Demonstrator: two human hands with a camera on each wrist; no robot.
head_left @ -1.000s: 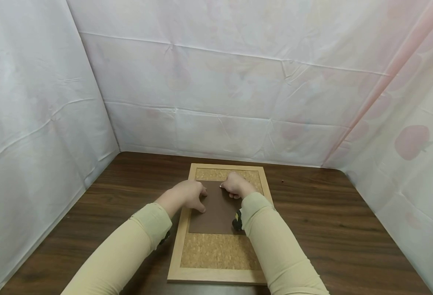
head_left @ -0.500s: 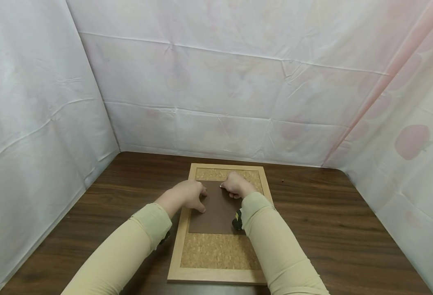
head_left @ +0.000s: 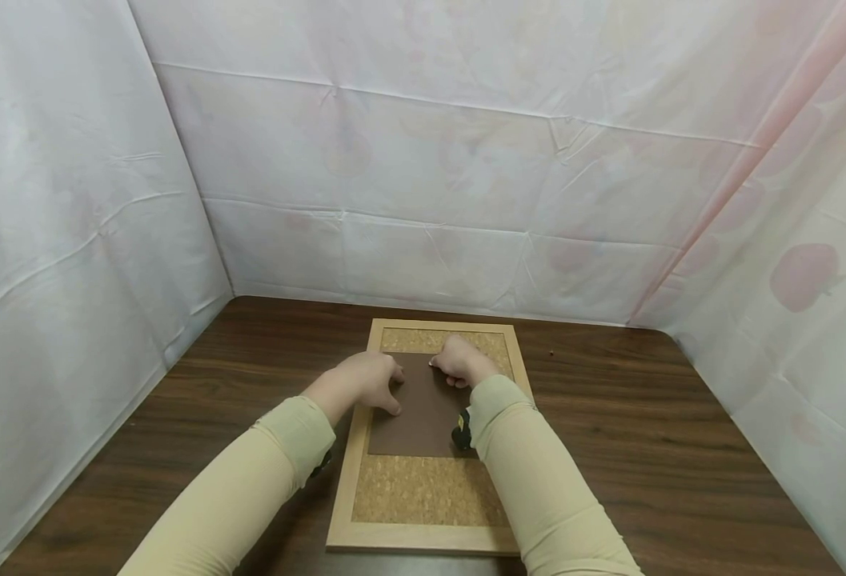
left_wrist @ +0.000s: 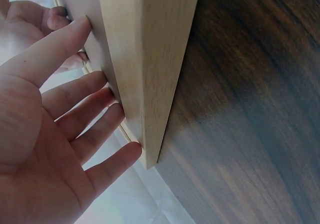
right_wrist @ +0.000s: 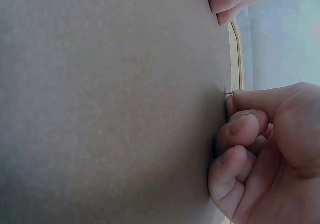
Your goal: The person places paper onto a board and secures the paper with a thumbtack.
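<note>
A wood-framed cork board (head_left: 423,488) lies flat on the dark wooden table (head_left: 646,448), in the lower middle of the head view, and a brown sheet of paper (head_left: 423,416) covers its central part, leaving cork bare above and below. The left hand (head_left: 366,381) rests at the sheet's upper left corner, over the left side of the frame. In the left wrist view its fingers (left_wrist: 75,129) are straight and spread slightly apart, their tips laid against the board's surface just inside the pale wooden frame (left_wrist: 150,59), with nothing curled round or gripped. The right hand (head_left: 459,362) sits at the sheet's top edge, slightly right of the board's centre line. In the right wrist view its fingers (right_wrist: 240,134) are curled tightly together, and the thumb and forefinger pinch a small pale pin (right_wrist: 229,93) whose end meets the edge of the brown sheet; the pin is too small to describe further. At the top of that same view, fingertips of the left hand press on the sheet near its corner. White draped sheeting (head_left: 423,160) fills the upper half of the head view behind the table.
</note>
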